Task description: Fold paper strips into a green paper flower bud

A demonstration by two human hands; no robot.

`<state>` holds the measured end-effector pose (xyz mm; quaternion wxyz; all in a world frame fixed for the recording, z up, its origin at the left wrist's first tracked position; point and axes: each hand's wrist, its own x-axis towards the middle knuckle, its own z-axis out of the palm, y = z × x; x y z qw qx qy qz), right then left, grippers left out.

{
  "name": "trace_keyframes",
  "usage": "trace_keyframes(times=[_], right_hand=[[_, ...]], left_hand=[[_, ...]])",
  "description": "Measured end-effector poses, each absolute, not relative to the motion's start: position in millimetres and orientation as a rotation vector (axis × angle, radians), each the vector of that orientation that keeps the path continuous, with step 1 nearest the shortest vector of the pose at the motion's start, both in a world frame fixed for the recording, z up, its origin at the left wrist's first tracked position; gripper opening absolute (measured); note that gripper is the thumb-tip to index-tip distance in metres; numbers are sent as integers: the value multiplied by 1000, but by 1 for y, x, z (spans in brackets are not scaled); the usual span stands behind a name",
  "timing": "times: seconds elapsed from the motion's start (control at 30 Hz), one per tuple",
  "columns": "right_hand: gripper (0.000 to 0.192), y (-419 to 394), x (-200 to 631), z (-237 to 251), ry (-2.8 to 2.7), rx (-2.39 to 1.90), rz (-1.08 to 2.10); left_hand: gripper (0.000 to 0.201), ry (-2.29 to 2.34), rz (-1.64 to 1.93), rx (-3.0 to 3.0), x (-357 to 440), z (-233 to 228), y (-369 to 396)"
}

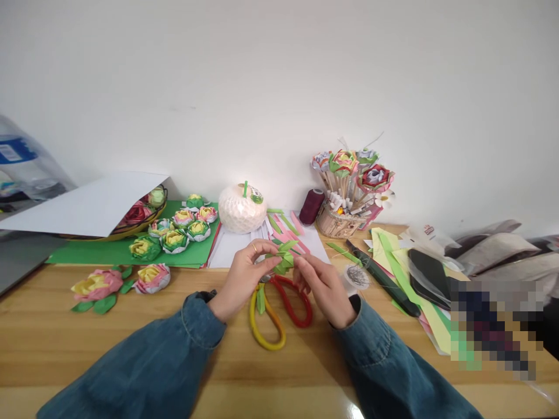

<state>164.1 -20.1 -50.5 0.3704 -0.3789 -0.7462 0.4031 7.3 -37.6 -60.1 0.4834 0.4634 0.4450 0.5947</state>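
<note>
Between my two hands is a small piece of folded green paper (285, 259) with pointed strips. My left hand (248, 272) pinches its left side, thumb and index finger closed on it. From the right, the fingertips of my right hand (321, 285) are closed at the paper's edge. Just beneath lies a pair of scissors (269, 344) with one yellow and one red handle, its blades hidden behind my hands. A narrow green strip (261, 299) rests by the yellow handle.
Folded paper flowers (175, 240) sit on green sheets at the left. A white apple-shaped ornament (242, 209) and a purple thread spool (311, 207) stand behind. Right of them is a basket (343, 222) of stemmed flowers. A utility knife (384, 279) and a phone (430, 276) lie at the right.
</note>
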Motion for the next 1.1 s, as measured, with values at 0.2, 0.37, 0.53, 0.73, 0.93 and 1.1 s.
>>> trace_keyframes(times=[0.2,0.37,0.53,0.73,0.93,1.1], right_hand=[[35,-18,161,-54,-1700,-922,1506],[36,-18,161,-54,-1672,-947,1479],[35,-17,162,-53,-1692,-949,1441],[35,-17,161,-56,-1706,-945,1348],[31,-20,159,-57,-1734,-945,1288],[27,-20,159,-56,-1652,-1038,1431]], left_hand=[[14,1078,1402,1077,8,-58,-40],[16,966,1360,892,10,-56,-41],[19,916,1375,804,11,-56,-41],[18,877,1411,795,12,-56,-40],[20,866,1435,746,14,-58,-39],[22,885,1428,736,14,-59,-41]])
